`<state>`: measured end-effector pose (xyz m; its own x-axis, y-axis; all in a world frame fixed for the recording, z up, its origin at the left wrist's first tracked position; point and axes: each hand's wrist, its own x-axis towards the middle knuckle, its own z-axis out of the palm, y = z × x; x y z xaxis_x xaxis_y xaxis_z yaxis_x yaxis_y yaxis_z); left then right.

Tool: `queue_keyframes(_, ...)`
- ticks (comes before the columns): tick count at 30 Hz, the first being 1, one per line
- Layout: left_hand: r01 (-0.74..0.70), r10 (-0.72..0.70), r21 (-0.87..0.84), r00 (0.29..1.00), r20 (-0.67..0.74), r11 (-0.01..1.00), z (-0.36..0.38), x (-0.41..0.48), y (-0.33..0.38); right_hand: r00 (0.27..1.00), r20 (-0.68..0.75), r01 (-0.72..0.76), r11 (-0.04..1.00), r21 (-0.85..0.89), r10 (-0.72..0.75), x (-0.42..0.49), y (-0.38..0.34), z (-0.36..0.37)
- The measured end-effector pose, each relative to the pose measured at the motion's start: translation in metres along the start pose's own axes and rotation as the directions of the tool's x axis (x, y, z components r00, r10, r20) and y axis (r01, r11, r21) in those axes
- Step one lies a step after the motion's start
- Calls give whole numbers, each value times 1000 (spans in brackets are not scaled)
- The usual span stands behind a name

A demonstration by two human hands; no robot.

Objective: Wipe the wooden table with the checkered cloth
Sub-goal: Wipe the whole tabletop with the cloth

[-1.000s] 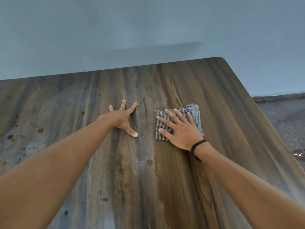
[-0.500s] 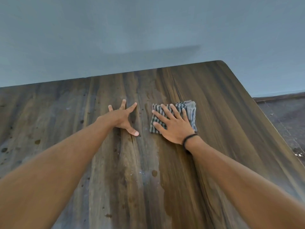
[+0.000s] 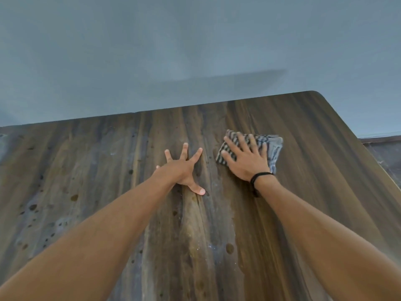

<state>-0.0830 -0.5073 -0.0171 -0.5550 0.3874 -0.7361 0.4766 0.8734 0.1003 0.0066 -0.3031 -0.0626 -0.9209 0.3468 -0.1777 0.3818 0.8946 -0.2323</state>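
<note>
Forearms: two, bare. The left forearm [image 3: 97, 235] and right forearm [image 3: 314, 235] enter from the near corners and reach forward over the table.
Table [image 3: 86, 170]: one, with a dark streaked wood-grain top that fills the lower half of the view. One rounded corner shows, at far right.
Marks on table: many small dark spots, thickest at the near left. One larger round spot [image 3: 229, 248] lies between the forearms. Pale dusty patches show on the left side.
Left hand [image 3: 181, 170]: one, released. It rests flat on the bare wood near the centre with straight fingers fanned wide. The thumb points back and to the right. It grasps nothing.
Wristband [image 3: 259, 178]: one, a thin black band on the right wrist.
Right hand [image 3: 245, 161]: one, released. It lies palm down with straight, spread fingers pressing on the cloth. The fingers do not curl round it.
Cloth [image 3: 272, 148]: one, folded, with a grey and white striped-check pattern. It lies flat on the table under the right hand, towards the far right corner. It is near the left hand but apart from it. Its right part and left edge show past the hand.
Wall [image 3: 195, 51]: one, plain grey-blue, rising directly behind the far table edge. A soft darker band crosses it above the table.
Floor [image 3: 386, 157]: one dark strip, seen past the right table edge.
</note>
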Motion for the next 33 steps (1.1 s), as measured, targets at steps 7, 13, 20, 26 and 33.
queue_keyframes(7, 28, -32, 65, 998, 63, 997, -5, 3, 0, 997, -6, -75, 995, 61, 76, 12, -9, -4)
queue_keyframes(13, 11, -14, 38, 998, 58, 999, -10, 3, -1, 999, -3, -32, 998, 63, 32, 37, 9, -18)
queue_keyframes(20, 62, -63, -15, 993, -96, 998, -54, 19, -22, 992, 2, 128, 992, -11, -128, 44, 15, -12)
queue_keyframes(26, 115, -124, -85, 986, -109, 990, -82, 38, -45, 993, -26, 116, 993, -6, -116, 49, 0, -4)
queue_keyframes(33, 144, -148, -114, 988, -32, 983, -84, 49, -47, 1000, -3, -13, 1000, 21, 13, 91, -10, -19)
